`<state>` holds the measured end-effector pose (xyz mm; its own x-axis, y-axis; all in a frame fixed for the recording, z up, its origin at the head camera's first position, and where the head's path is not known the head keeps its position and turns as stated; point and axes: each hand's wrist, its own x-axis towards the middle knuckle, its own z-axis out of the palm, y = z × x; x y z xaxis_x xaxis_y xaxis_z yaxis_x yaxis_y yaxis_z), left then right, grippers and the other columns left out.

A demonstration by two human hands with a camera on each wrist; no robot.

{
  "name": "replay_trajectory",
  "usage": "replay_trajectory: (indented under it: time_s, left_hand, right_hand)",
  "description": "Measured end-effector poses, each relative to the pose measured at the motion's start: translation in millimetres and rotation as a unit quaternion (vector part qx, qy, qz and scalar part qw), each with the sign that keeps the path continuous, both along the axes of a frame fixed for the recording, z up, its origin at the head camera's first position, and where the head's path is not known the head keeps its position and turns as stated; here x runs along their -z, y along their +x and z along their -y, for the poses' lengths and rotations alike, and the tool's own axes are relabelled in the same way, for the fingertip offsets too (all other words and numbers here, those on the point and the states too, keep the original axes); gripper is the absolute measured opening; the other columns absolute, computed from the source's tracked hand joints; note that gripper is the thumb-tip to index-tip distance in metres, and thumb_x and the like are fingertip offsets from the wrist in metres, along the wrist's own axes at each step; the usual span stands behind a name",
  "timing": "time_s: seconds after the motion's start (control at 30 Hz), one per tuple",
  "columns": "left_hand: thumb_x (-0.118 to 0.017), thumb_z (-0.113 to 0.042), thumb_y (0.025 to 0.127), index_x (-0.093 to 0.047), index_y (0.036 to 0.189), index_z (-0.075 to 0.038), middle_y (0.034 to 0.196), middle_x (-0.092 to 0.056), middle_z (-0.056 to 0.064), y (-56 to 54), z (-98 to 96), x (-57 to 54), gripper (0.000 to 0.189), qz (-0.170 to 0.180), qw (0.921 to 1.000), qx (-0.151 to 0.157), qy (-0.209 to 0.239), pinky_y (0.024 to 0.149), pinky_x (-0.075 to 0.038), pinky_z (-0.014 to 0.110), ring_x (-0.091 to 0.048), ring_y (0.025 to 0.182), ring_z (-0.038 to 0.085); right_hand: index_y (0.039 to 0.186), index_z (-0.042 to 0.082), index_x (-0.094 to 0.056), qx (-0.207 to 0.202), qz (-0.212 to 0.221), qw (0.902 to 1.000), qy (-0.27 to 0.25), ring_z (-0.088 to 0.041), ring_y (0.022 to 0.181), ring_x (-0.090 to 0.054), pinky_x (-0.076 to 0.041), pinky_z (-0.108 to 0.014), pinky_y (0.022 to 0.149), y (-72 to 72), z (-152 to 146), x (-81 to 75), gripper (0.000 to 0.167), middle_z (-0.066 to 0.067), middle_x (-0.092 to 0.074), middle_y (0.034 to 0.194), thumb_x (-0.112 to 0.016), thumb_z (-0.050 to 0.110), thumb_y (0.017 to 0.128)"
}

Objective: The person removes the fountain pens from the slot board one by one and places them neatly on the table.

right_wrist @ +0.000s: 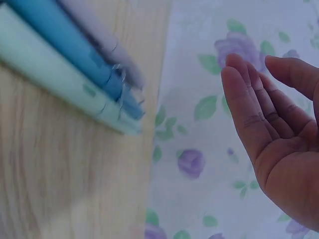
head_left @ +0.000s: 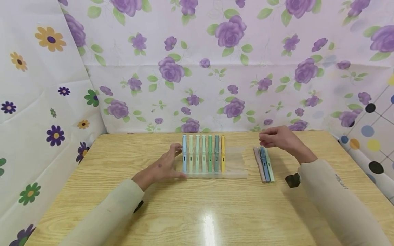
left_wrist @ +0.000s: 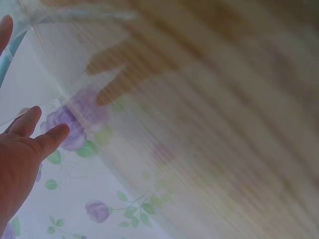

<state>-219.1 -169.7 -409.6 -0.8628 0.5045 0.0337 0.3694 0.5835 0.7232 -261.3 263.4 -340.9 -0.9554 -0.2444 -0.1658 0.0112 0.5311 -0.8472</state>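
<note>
Several capped pens stand side by side in a clear plastic pen rack, from a light blue pen at the left to a yellow pen at the right. My left hand holds the rack's left end, thumb at the front corner and fingers near the back. Past the rack's right end lie three loose pens: a pale pink pen, a blue pen and a mint pen. Above their far ends my right hand hovers, holding nothing; the right wrist view shows its thumb apart from the fingers.
The wooden table meets a flowered cloth along its back edge. More patterned cloth hangs on the left and right sides. A black object shows beside the right sleeve.
</note>
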Motion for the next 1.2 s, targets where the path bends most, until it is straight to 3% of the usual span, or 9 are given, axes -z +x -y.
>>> replay_trajectory:
  time_s: [0.23, 0.7, 0.97, 1.2]
  left_hand:
    - [-0.090, -0.018, 0.075, -0.018, 0.143, -0.007, 0.153, -0.032, 0.024, 0.6, -0.9, -0.2, 0.100, 0.004, 0.9999, -0.002, 0.010, 0.115, -0.030, 0.052, -0.031, 0.145, 0.038]
    - [-0.090, -0.018, 0.074, -0.018, 0.143, -0.005, 0.152, -0.032, 0.023, 0.2, -0.1, 1.1, 0.100, -0.014, 0.9999, 0.001, 0.006, 0.115, -0.031, 0.051, -0.032, 0.144, 0.039]
    - [-0.089, -0.019, 0.075, -0.018, 0.144, -0.008, 0.152, -0.032, 0.023, 0.0, -0.2, -0.4, 0.099, -0.004, 1.0000, 0.000, 0.004, 0.115, -0.031, 0.051, -0.031, 0.145, 0.037]
    - [-0.089, -0.021, 0.076, -0.018, 0.144, -0.008, 0.154, -0.032, 0.021, 0.6, -0.3, -1.1, 0.099, -0.002, 1.0000, -0.002, -0.002, 0.115, -0.031, 0.050, -0.031, 0.145, 0.035]
  right_hand:
    - [0.130, -0.009, -0.058, -0.031, -0.032, 0.9989, -0.017, -0.022, 0.096, -0.072, -0.058, -0.034, 0.087, 4.8, 19, -5.2, 0.046, -0.022, -0.069, 0.115, -0.064, 0.025, 0.100]
    - [0.132, -0.006, -0.058, -0.063, -0.045, 0.9965, -0.032, -0.028, 0.104, -0.069, -0.057, -0.035, 0.088, -0.3, 53, -10.7, 0.042, -0.022, -0.068, 0.118, -0.063, 0.023, 0.100]
    - [0.131, -0.005, -0.060, -0.073, -0.045, 0.9957, -0.035, -0.028, 0.105, -0.069, -0.057, -0.034, 0.089, -1.5, 70, -12.6, 0.042, -0.023, -0.065, 0.123, -0.066, 0.021, 0.098]
    - [0.131, -0.003, -0.062, -0.089, -0.051, 0.9947, -0.015, -0.034, 0.108, -0.066, -0.054, -0.045, 0.095, -1.2, 83, -9.8, 0.044, -0.018, -0.067, 0.121, -0.070, 0.023, 0.096]
